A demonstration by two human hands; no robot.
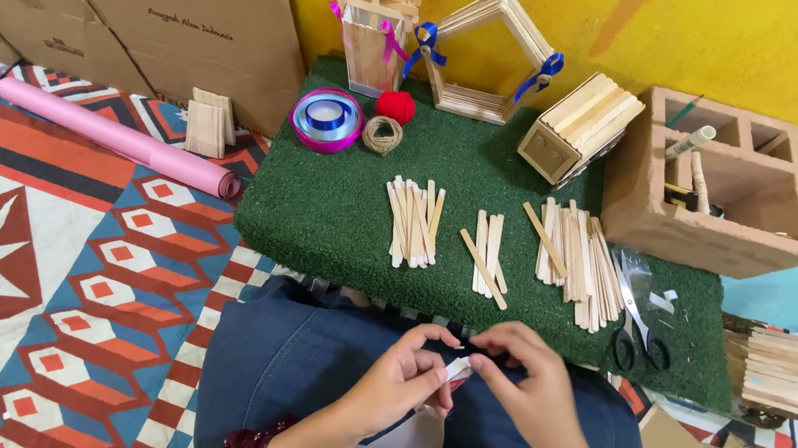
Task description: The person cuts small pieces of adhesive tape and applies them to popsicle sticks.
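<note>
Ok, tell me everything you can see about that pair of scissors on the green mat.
The scissors lie flat near the right front edge of the green turf mat. They have black looped handles pointing toward the person and pale metal blades, closed as far as I can tell, pointing away. The blades run beside the rightmost pile of wooden craft sticks and seem to rest on a clear plastic bag. Neither hand touches them.

At the bottom centre of the frame my left hand [404, 376] and right hand [528, 381] meet over my lap, pinching a small white scrap [459, 369] between the fingertips. Just above them, on the green turf mat [326, 200], lie three piles of craft sticks [413, 220], with black-handled scissors [636, 336] at the right.
</note>
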